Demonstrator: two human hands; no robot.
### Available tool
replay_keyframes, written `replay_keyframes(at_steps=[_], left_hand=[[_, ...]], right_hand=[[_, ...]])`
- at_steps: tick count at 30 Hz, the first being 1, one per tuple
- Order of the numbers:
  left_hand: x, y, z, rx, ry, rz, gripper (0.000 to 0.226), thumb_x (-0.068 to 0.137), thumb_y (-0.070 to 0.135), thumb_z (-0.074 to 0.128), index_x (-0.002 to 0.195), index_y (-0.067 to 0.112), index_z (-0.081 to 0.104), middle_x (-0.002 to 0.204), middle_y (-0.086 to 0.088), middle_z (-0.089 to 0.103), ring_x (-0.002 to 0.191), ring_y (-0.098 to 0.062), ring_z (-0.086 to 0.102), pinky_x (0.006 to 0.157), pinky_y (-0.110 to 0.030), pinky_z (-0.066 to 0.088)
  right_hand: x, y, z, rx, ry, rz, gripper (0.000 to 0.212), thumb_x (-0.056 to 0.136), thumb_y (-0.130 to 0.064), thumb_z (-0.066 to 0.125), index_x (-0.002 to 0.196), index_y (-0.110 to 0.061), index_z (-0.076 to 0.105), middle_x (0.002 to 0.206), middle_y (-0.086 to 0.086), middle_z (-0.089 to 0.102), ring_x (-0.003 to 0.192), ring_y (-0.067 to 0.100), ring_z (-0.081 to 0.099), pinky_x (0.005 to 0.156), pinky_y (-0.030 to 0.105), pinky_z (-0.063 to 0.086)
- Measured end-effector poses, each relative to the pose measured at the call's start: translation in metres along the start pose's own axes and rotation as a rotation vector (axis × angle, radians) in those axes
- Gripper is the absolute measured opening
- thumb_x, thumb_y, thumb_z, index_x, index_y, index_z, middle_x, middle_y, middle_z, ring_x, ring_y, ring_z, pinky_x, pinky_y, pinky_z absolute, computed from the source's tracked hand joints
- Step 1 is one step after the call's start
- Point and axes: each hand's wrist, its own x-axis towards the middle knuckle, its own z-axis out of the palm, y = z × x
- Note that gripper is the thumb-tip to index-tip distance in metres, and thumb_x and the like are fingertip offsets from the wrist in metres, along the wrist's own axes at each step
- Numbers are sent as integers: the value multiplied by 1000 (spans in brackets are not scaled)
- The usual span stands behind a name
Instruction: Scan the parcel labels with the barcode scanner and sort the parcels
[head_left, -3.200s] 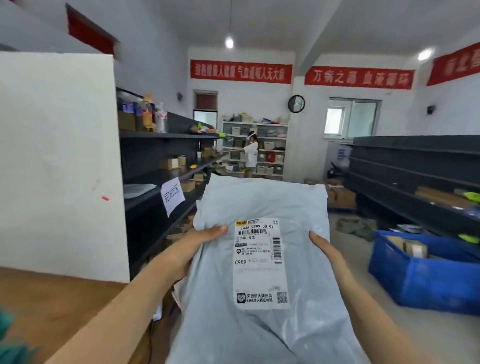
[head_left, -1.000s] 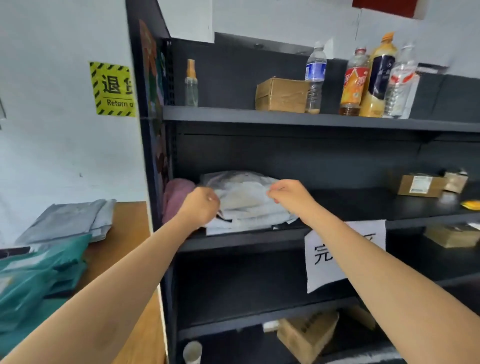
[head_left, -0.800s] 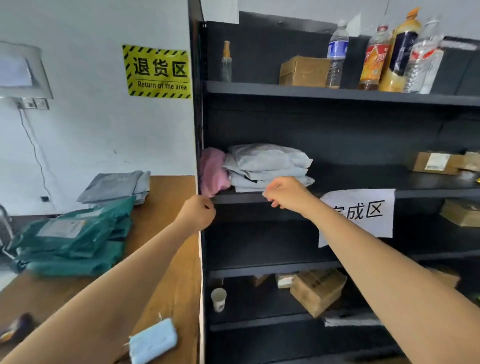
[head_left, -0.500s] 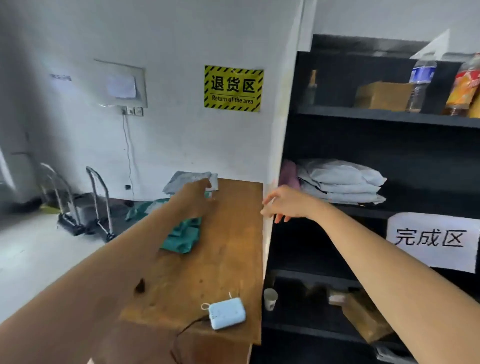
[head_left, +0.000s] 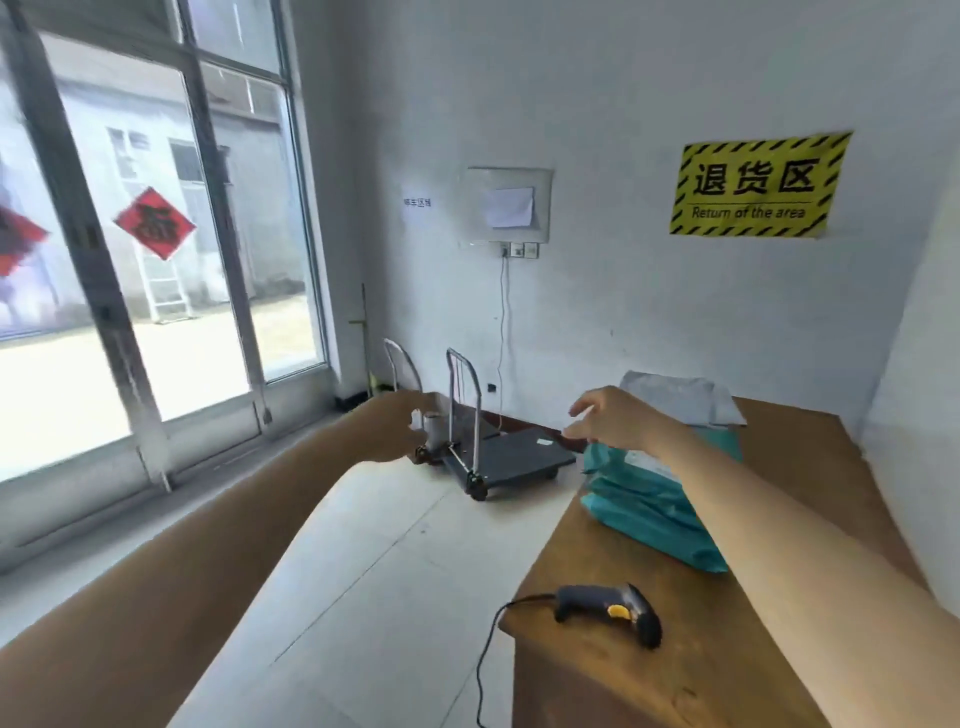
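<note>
A stack of teal parcels lies on the wooden table, with grey parcels behind it near the wall. A dark barcode scanner with a yellow trigger lies on the table's near left corner, its cable hanging over the edge. My right hand hovers with relaxed fingers over the far end of the teal stack and holds nothing. My left hand is stretched out over the floor left of the table, empty, its fingers partly out of sight.
A flat trolley with metal handles stands on the tiled floor by the wall, left of the table. Large glass doors fill the left side. A yellow return-area sign hangs on the white wall.
The grey parcel was set on the shelf stack and both hands let go. My view has swung left from the shelf to the table, and my right hand has come over the teal parcels.
</note>
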Motion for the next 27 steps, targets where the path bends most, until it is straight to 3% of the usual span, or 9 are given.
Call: replay_keyframes(at_steps=[3,6,9,11,14,17,27], left_hand=[[17,-71,-31,36,3,-41,37,92,18,56,128,9,53,125,-8,58,111,-24,56,90,-23,39],[56,-133,-42,20,48,-69,37,92,18,57,128,11,54,126,-7,60,110,-21,56,90,-23,39],[105,-166,-42,59,17,-26,28,92,16,55,118,6,59,118,-9,62,95,-18,53,77,-21,35],[155,-184,-49,89,33,-1,28,92,15,53,117,4,58,116,-12,61,99,-23,55,74,-22,34],[240,-207,-60,42,81,31,34,93,17,54,125,9,54,119,-11,60,108,-24,58,87,-27,43],[326,-222,-67,71,54,61,37,93,20,53,130,11,51,124,-10,58,113,-24,56,95,-31,42],[581,-253,-10,37,-98,190,30,94,26,55,120,13,58,121,-8,61,109,-24,58,92,-29,41]], right_hand=[[56,-48,47,-29,-49,-35,42,85,-28,68,122,-8,60,123,9,60,106,21,54,83,27,41],[122,-89,79,-72,-90,-60,44,86,-27,68,123,-7,59,125,11,59,107,22,55,87,29,42],[184,-115,89,-96,-63,-83,44,85,-29,69,122,-8,59,127,10,59,109,24,57,87,31,44],[233,-124,93,-114,-39,-93,46,84,-30,68,125,-11,57,127,9,59,110,24,57,85,31,43],[313,-128,90,-145,-25,-106,52,86,-29,67,131,-10,51,130,9,56,118,25,52,87,28,38],[394,-128,75,-114,18,-88,50,87,-29,66,131,-10,50,129,11,56,118,25,52,89,30,39],[577,-42,51,-98,48,178,60,87,-35,66,138,-14,43,138,9,50,122,25,50,90,28,39]])
